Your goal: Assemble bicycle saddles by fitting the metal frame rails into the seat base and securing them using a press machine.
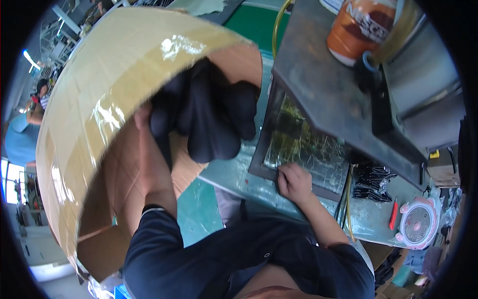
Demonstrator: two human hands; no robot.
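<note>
Tabletop (231, 174) lies free between cardboard box (134, 60) and framed panel (311, 149); a dark plate (326, 84) partly overhangs the panel.

The left hand (143, 114) seems to have its fingertips hidden at the dark cloth (211, 134) and the rim of the cardboard box (124, 60); whether they grip cannot be told. The box's wall covers the cloth's upper end. The orange jar (343, 37) is cut by the top edge, its right side behind a blurred amber hose (398, 37).
</note>
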